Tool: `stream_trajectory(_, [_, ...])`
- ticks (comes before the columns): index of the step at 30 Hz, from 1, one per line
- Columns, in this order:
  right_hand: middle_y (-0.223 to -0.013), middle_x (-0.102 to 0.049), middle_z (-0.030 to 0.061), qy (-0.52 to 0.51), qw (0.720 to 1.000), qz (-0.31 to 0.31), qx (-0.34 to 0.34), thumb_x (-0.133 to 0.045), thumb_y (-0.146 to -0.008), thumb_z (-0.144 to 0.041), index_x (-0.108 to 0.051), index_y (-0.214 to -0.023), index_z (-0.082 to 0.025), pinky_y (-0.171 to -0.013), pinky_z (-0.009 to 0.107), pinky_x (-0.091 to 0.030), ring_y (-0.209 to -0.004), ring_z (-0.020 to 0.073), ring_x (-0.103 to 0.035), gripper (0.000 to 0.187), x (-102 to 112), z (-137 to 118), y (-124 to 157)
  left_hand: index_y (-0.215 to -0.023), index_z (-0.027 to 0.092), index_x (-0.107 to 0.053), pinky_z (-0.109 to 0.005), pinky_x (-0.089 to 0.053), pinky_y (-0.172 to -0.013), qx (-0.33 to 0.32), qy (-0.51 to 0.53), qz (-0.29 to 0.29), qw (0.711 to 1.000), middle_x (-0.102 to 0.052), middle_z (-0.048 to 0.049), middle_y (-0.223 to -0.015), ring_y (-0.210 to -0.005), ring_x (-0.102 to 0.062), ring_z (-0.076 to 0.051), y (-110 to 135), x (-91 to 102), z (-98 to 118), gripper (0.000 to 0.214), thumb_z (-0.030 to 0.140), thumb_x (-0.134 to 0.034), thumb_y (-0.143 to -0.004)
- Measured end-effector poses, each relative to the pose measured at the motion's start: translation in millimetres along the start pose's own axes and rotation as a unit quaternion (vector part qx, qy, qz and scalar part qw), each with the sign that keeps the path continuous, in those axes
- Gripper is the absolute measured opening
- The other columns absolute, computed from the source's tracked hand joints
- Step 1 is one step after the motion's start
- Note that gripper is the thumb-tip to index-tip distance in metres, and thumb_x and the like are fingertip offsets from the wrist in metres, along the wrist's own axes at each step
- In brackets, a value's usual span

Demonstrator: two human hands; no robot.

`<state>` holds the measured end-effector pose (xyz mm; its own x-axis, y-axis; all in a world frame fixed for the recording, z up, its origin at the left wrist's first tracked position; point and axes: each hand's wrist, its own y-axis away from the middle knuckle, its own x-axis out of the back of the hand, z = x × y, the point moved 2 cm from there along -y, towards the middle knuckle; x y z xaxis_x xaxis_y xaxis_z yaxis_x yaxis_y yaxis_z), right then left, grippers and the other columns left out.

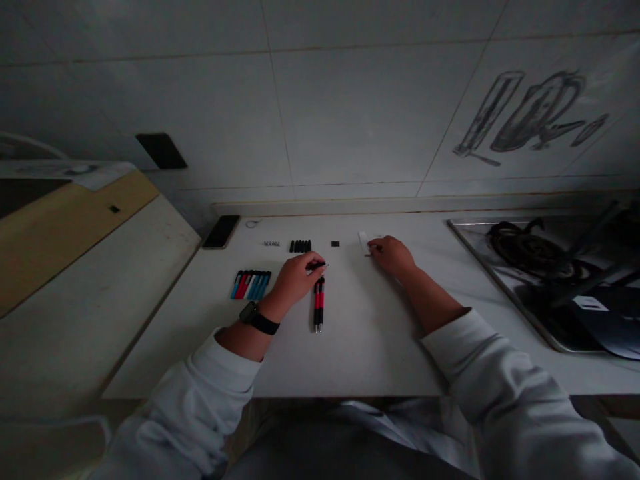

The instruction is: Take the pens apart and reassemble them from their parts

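Observation:
My left hand [300,275] is closed on a black pen part [315,265] with a small pale tip pointing right. Just below it lie two red-and-black pens [319,305], side by side. Reaching to the far side of the worktop, my right hand [394,255] has its fingers pinched together at the lower end of a white strip [363,243]; what is between the fingertips is hidden. Left of my left wrist is a row of blue, red and white pen barrels [251,285]. Behind lie short black pen grips [300,246], several small springs [271,243] and a small dark block [335,244].
A dark phone [221,231] lies at the worktop's back left, near a thin ring-shaped item [253,223]. On the right stands a gas stove [520,287] with a metal rim. A tiled wall [350,120] closes the back, and a pale cabinet-like box [100,267] borders the left.

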<state>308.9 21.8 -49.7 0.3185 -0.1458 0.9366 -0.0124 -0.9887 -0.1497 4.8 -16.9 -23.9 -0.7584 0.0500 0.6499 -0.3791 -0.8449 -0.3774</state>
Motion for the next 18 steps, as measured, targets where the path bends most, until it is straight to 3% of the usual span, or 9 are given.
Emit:
stream_trajectory(6, [-0.113,-0.073,0.0121,-0.011,1.000,0.012,-0.003,-0.058,-0.097,-0.031,-0.077,-0.122,-0.023,-0.090,0.032,-0.048,-0.101,0.0242,-0.067,0.032,4.2,-0.8,0.9,-0.100,0.022,-0.070,-0.033,-0.058,-0.086,-0.006,0.008,0.013,1.000,-0.077,-0.0023,-0.097,-0.092,-0.073,-0.018,-0.1,0.2,0.2,0.011,0.019,-0.072,-0.090])
stream_trajectory(10, [-0.104,-0.074,0.0096,-0.086,0.993,0.062,0.046,-0.059,-0.096,-0.029,-0.079,-0.114,-0.022,-0.085,0.031,-0.050,-0.086,0.0199,-0.067,0.028,13.3,-23.4,8.5,-0.100,0.022,-0.070,-0.033,-0.058,-0.086,-0.011,0.008,0.041,0.999,-0.077,-0.0024,-0.097,-0.091,-0.073,-0.018,-1.1,0.6,-0.8,0.012,0.019,-0.073,-0.089])
stream_trajectory(13, [-0.102,-0.075,0.0069,-0.214,0.965,0.066,0.135,-0.061,-0.096,-0.034,-0.078,-0.110,-0.023,-0.080,0.030,-0.051,-0.079,0.0170,-0.065,0.025,12.8,-57.7,21.5,-0.101,0.022,-0.071,-0.031,-0.059,-0.085,-0.016,0.025,0.066,0.997,-0.077,-0.0029,-0.097,-0.089,-0.073,-0.017,-1.5,2.0,1.3,0.012,0.020,-0.074,-0.090])
stream_trajectory(18, [-0.092,-0.075,0.0047,-0.402,0.905,0.006,0.137,-0.065,-0.092,-0.045,-0.075,-0.108,-0.022,-0.073,0.029,-0.052,-0.076,0.0163,-0.066,0.030,-3.2,-106.8,41.3,-0.100,0.022,-0.071,-0.030,-0.059,-0.083,-0.023,0.057,0.102,0.993,-0.077,-0.0030,-0.096,-0.088,-0.072,-0.017,-1.1,3.3,6.5,0.012,0.021,-0.074,-0.089])
